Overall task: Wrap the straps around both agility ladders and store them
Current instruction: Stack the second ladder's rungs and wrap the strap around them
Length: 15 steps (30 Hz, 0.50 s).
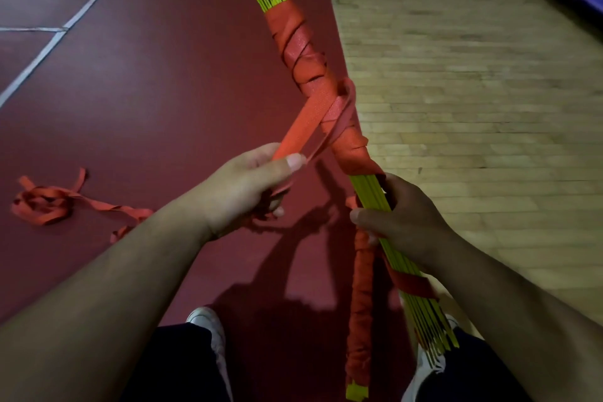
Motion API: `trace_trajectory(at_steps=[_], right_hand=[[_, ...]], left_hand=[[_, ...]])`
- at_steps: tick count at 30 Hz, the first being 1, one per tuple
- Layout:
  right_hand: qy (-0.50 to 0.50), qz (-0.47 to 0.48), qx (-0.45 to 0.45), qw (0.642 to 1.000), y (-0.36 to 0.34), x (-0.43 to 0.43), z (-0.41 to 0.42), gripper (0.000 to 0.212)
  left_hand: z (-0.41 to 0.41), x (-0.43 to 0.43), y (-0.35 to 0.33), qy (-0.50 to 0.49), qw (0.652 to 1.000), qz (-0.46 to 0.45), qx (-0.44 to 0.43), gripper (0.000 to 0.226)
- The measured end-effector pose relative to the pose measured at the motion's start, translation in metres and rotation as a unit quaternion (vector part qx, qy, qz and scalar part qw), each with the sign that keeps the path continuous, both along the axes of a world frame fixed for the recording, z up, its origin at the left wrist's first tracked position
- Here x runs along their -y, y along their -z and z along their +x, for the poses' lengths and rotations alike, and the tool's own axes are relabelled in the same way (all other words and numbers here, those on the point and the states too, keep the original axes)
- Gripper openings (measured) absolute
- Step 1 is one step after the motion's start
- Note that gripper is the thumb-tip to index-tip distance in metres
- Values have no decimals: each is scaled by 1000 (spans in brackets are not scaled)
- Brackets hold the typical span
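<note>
Ladder bundle (pixel 367 188), slanting from upper centre to lower right: probably light and stiff. The right hand (pixel 404 222) is clamped round its bare slats. The strap (pixel 300 137), judged limp and prone to slipping, is pinched taut by the left hand (pixel 241 192). Its loose tail (pixel 49 202) lies on the floor (pixel 163 91), left.

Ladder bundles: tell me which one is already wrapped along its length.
The lower bundle, red-covered down to its yellow tip. The held bundle in the right hand shows bare yellow rungs mid-length.
</note>
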State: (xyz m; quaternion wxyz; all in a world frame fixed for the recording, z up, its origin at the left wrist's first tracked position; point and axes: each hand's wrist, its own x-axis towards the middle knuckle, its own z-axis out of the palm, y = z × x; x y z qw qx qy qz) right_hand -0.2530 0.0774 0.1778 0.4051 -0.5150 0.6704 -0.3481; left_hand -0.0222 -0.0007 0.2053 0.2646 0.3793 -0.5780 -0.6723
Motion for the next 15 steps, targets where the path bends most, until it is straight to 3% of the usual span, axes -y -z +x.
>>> trace_trajectory(at_steps=[3, 7, 15], right_hand=[[2, 0, 2, 1000, 1, 0, 1, 30], [6, 3, 2, 1000, 3, 2, 0, 32], [36, 2, 3, 999, 8, 5, 2, 28]], left_hand=[[2, 1, 1, 26, 996, -77, 48, 18], [7, 4, -1, 32, 987, -140, 74, 35], [0, -4, -2, 5, 990, -110, 87, 21]])
